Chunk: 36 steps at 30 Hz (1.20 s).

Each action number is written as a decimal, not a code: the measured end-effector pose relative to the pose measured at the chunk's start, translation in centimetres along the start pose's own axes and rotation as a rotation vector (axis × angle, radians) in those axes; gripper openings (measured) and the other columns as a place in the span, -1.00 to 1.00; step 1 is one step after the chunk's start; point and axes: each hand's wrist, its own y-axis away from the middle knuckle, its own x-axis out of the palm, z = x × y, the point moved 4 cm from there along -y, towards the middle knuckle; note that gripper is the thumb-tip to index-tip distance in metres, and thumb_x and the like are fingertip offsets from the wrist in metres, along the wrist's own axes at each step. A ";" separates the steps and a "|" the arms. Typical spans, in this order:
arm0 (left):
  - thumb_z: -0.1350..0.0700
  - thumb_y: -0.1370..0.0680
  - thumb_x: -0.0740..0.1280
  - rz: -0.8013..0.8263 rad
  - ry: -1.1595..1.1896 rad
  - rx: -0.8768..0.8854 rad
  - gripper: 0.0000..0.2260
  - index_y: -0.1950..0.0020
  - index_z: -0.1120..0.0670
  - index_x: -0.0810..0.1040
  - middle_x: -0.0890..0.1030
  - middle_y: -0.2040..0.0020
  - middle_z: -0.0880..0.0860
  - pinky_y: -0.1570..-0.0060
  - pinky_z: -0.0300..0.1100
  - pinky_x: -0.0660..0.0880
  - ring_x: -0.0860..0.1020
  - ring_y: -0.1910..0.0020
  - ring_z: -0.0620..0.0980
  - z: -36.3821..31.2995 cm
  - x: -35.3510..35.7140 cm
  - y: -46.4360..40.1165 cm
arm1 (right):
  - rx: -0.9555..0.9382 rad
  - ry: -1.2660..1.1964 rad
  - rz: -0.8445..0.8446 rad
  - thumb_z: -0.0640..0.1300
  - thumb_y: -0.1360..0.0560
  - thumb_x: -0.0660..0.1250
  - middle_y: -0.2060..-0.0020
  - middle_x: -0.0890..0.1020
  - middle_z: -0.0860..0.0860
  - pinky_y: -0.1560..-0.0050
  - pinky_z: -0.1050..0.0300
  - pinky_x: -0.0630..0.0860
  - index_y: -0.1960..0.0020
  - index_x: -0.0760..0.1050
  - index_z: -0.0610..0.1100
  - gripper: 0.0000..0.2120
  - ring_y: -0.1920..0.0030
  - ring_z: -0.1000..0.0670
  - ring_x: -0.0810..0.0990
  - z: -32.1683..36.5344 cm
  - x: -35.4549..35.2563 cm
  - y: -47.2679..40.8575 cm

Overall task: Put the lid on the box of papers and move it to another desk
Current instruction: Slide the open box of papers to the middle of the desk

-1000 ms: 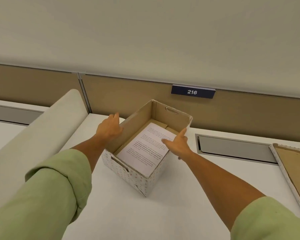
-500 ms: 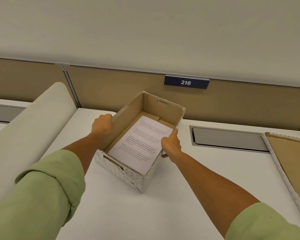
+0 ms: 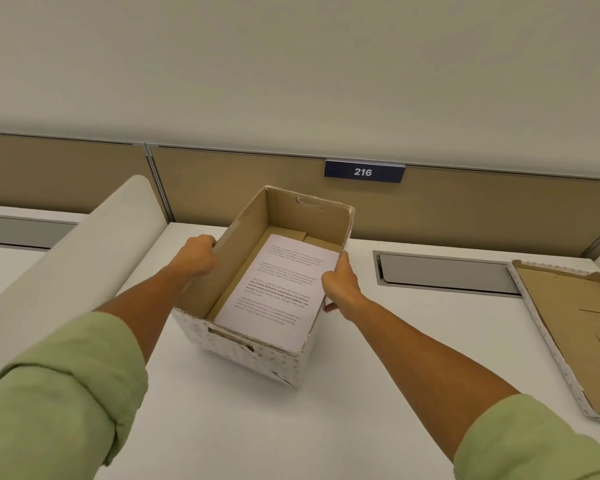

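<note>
An open cardboard box [image 3: 253, 348], white with small dots outside and brown inside, stands on the white desk [image 3: 378, 403], turned at an angle. Printed papers [image 3: 274, 292] lie flat in its bottom. My left hand [image 3: 196, 254] grips the rim of the box's left long wall. On the opposite long wall, my right hand [image 3: 340, 284] holds the rim with the thumb over the top. The box's lid [image 3: 568, 327] lies upside down on the desk at the far right, its brown inside facing up, apart from the box.
A beige partition [image 3: 465, 216] with a blue "216" sign [image 3: 363, 172] runs behind the desk. A grey cable tray flap [image 3: 444, 273] is set into the desk between box and lid. A rounded white divider [image 3: 70, 258] rises on the left.
Both hands went from reaching beside the box to closing on its two long walls. The box has shifted slightly on the desk.
</note>
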 end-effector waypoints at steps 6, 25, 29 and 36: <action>0.22 -0.56 0.30 -0.024 0.042 0.055 -0.66 -0.34 0.20 0.47 0.57 -0.24 0.21 -0.11 -0.03 0.48 0.55 -0.15 0.19 -2.2 -0.6 5.2 | -0.032 0.011 0.018 -0.17 -0.62 0.21 -0.18 0.60 0.02 0.34 -0.09 0.68 -0.39 0.19 0.14 -0.58 -0.06 -0.13 0.64 -1.1 -3.0 4.0; 0.07 -0.60 0.31 -0.131 0.148 0.175 -0.62 -0.39 0.17 0.46 0.55 -0.32 0.16 -0.27 0.07 0.45 0.55 -0.25 0.19 -11.0 1.8 25.8 | -0.183 -0.020 -0.087 -0.15 -0.59 0.28 -0.13 0.65 0.04 0.23 -0.25 0.68 -0.37 0.40 0.11 -0.62 -0.07 -0.18 0.67 -6.3 -17.5 18.7; 0.08 -0.60 0.30 -0.197 0.151 0.195 -0.66 -0.35 0.18 0.48 0.59 -0.26 0.18 -0.20 0.03 0.49 0.58 -0.18 0.18 -12.3 3.3 29.2 | -0.208 -0.001 -0.080 -0.11 -0.59 0.29 -0.17 0.61 0.05 0.21 -0.14 0.70 -0.42 0.39 0.09 -0.59 -0.06 -0.14 0.65 -8.0 -19.8 21.7; 0.07 -0.61 0.28 -0.203 0.168 0.225 -0.73 -0.23 0.18 0.54 0.64 -0.12 0.16 0.04 -0.15 0.45 0.60 0.01 0.10 -13.7 6.8 32.0 | -0.193 0.038 -0.068 -0.07 -0.63 0.26 -0.15 0.60 0.03 0.30 -0.01 0.60 -0.41 0.37 0.07 -0.64 -0.05 -0.11 0.61 -10.8 -21.9 23.9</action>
